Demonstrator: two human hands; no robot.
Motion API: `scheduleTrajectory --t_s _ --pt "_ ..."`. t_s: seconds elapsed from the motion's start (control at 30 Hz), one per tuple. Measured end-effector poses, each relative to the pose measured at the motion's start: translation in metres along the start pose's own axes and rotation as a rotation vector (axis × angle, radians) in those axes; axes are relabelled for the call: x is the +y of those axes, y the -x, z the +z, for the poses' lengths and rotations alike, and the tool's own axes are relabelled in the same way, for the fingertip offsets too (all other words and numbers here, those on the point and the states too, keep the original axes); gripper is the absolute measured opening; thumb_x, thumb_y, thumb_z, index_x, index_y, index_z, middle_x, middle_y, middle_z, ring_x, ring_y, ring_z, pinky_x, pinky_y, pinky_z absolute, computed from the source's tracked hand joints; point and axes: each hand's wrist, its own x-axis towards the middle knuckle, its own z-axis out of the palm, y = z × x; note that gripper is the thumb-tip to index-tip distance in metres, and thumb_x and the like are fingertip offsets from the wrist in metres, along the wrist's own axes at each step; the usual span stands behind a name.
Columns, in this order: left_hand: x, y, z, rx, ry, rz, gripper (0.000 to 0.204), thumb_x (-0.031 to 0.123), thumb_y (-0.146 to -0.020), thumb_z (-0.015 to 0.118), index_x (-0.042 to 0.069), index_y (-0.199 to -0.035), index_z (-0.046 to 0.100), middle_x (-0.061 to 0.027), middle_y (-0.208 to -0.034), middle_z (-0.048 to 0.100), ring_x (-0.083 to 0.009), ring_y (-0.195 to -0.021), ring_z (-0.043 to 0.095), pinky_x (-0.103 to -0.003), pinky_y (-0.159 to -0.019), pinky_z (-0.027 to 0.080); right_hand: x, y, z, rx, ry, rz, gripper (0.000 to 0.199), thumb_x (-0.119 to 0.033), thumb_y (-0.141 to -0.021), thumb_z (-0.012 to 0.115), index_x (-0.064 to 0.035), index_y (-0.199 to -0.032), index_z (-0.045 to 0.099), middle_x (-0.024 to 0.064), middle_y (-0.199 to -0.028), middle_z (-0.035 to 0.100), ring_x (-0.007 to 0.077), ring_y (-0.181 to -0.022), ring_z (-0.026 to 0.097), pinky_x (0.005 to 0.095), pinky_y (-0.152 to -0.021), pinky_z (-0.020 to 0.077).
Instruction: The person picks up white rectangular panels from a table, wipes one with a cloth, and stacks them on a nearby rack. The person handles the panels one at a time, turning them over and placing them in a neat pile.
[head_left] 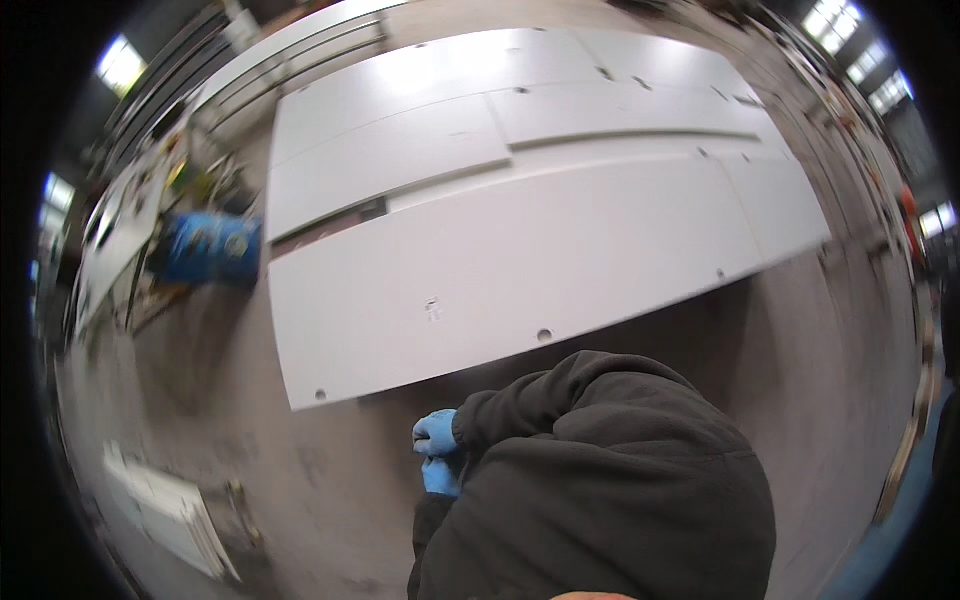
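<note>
Both my hands wear blue gloves and are close together in front of my body, below the near edge of a large white panel (560, 230). My right hand (435, 432) reaches across from the right in a dark sleeve, its fingers curled in. Just under it is my left hand (440, 477), close against it or touching; its fingers are mostly hidden. Whatever lies between the hands, if anything, is too small to make out. The near panel has round holes along its edge and a small white label (433, 309).
More white panels (390, 150) lie behind the near one, some overlapping. A blue drum (212, 248) stands at the left, beside a cluttered worktable (125, 225). Stacked white boards (170, 510) lie at the lower left. A rack with rails (300, 60) stands at the far left.
</note>
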Motion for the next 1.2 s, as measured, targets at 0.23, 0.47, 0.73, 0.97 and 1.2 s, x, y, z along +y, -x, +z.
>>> scheduleTrajectory --t_s 0.23,0.47,0.73,0.97,1.2 --pt "-0.048 -0.011 -0.054 -0.139 1.398 -0.35 0.033 0.025 -0.098 0.056 -0.004 -0.11 0.065 -0.0111 -0.102 0.069 -0.0221 -0.09 0.066 -0.036 -0.081 0.055 -0.009 -0.018 0.039 0.371 -0.232 0.123 0.031 -0.034 -0.089 0.06 -0.0096 -0.104 0.072 0.0138 -0.102 0.072 0.0308 -0.098 0.068 0.0415 -0.086 0.0524" --pt "-0.098 -0.011 -0.055 -0.268 1.387 -0.38 0.033 0.025 -0.095 0.06 -0.001 -0.113 0.064 -0.0114 -0.104 0.068 -0.0233 -0.092 0.065 -0.038 -0.08 0.054 -0.033 -0.023 0.066 0.397 -0.26 0.177 0.031 -0.034 -0.089 0.06 -0.0096 -0.104 0.072 0.014 -0.103 0.072 0.0305 -0.098 0.068 0.0419 -0.085 0.0522" --pt "-0.128 0.022 -0.055 -0.071 1.367 -0.436 0.035 0.017 -0.095 0.058 -0.003 -0.124 0.061 -0.0102 -0.112 0.065 -0.0199 -0.099 0.062 -0.035 -0.085 0.052 -0.064 -0.087 0.08 0.193 -0.167 0.062 0.037 -0.034 -0.093 0.056 -0.0059 -0.113 0.069 0.0154 -0.109 0.071 0.0312 -0.104 0.067 0.0414 -0.092 0.0508" --pt "-0.248 0.053 -0.032 0.185 1.473 -0.418 0.032 0.013 -0.092 0.055 0.002 -0.12 0.062 -0.0124 -0.109 0.066 -0.0233 -0.095 0.065 -0.036 -0.079 0.054 -0.136 -0.192 0.137 -0.018 0.068 0.039 0.043 -0.041 -0.093 0.056 -0.0068 -0.115 0.069 0.0162 -0.111 0.071 0.0324 -0.105 0.067 0.0409 -0.093 0.0509" --pt "-0.413 0.136 -0.112 0.384 1.873 -0.505 0.04 0.007 -0.088 0.052 -0.002 -0.128 0.054 -0.0152 -0.119 0.062 -0.0261 -0.109 0.062 -0.037 -0.09 0.052 -0.277 -0.346 0.24 -0.173 0.192 -0.045 0.042 -0.04 -0.094 0.057 -0.005 -0.114 0.069 0.0174 -0.112 0.071 0.0321 -0.105 0.067 0.0409 -0.093 0.0509"
